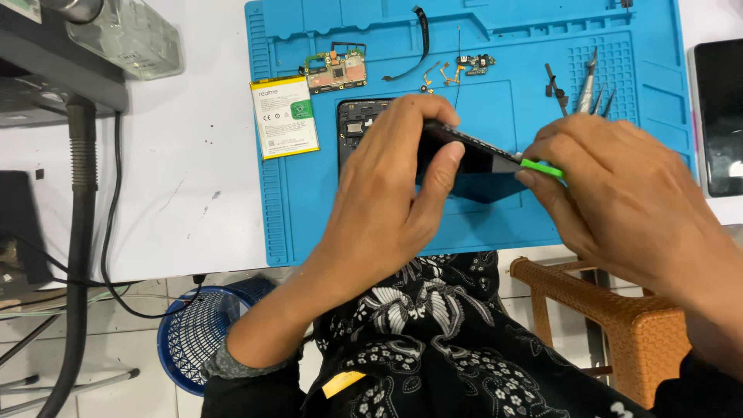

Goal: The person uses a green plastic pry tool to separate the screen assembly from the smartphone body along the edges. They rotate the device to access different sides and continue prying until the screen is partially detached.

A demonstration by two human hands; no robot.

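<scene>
The left hand (387,186) is clamping the dark flat phone body (464,143), long axis running right toward the right hand (611,186), which is pinching a green plastic pry pick (542,168) at its edge.

Two hands are counted, the left hand (387,209) and the right hand (619,193), with one dark phone body (472,159) and one green pry tool (542,168) between them. On one blue work mat (325,201), one battery (284,117), one green circuit board (335,71) and one black rear frame (354,124) are counted. One blue mesh basket (197,333) and one brown wicker stool (619,317) are counted below the tabletop (186,193).
</scene>
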